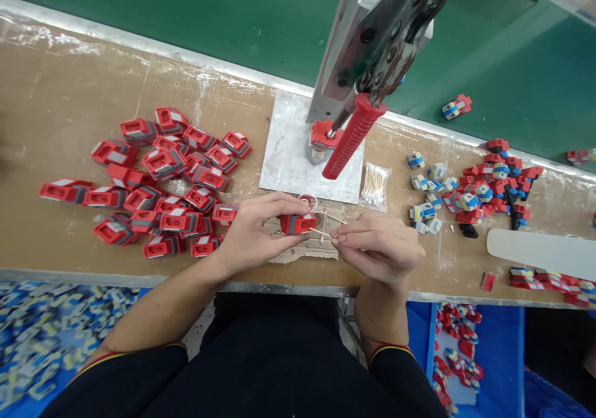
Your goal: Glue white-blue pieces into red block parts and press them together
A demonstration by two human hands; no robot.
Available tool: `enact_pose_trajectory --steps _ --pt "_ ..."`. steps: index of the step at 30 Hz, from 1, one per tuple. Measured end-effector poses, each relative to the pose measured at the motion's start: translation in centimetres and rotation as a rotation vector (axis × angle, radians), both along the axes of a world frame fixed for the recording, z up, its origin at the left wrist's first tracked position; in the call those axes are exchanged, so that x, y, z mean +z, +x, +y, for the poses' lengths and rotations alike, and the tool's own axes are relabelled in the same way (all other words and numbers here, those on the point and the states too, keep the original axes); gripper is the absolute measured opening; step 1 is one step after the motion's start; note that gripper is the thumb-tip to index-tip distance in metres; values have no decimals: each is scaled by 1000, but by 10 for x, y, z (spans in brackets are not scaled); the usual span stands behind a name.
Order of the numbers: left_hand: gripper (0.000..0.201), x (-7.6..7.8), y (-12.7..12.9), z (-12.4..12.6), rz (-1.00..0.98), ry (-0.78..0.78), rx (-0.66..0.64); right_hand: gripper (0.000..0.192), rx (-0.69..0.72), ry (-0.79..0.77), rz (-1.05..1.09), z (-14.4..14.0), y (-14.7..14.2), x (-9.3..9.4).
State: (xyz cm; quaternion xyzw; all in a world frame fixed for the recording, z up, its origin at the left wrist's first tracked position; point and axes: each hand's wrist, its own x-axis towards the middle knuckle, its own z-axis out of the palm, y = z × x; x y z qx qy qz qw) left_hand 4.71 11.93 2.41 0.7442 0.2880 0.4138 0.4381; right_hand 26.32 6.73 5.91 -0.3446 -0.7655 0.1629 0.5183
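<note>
Red-grey part (298, 223) pinched in left hand (256, 231) fingertips; right hand (379, 247) holds swab (321, 233) against it.

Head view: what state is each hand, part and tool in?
Left hand: shut on red-and-grey part, held above the bench.
Right hand: pinching thin stick, tip at the part.
Press lever: angled down, untouched.
Cotton swab bag: lying flat.
Red parts pile: loose, left of the hands.

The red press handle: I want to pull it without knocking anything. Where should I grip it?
Grip the ribbed red handle around its lower, free end, coming from the right. It slants down-left from the press, and its upper end sits by the metal linkage, while the bag of swabs lies just below-right.
</note>
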Motion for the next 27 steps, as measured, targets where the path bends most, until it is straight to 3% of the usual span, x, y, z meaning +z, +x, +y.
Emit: enact_pose_trajectory --steps 5,11,13,17,20,21,23,25,27 --pt "22 0 1 0 -4 4 -5 12 3 -9 26 -1 -1 0" --pt "26 -1 -3 1 -78 -35 23 24 -72 9 94 -5 30 3" --pt "28 -3 -5 2 -106 -67 56 19 -63 -74 7 -4 33 -1" --pt "32 -5 -11 6 -137 -115 154 12 24 -282 -366 4 25 -13" --pt "33 -5 -13 10 -162 -160 204 14 64 -376 -376 2 39 -16" --pt "34 -4 -13 10 -172 -180 218 22 3 -390 -322 -3 51 -15" --pt "35 -3 -13 11 -201 -225 247 31 -311 -352 -180 -21 81 -13" --pt "36 -1 -12 11 -233 -265 265 24 -698 -311 -130 -41 113 -14" --pt "36 2 -10 9 -253 -284 261 18 -884 -366 -252 -56 138 -19"
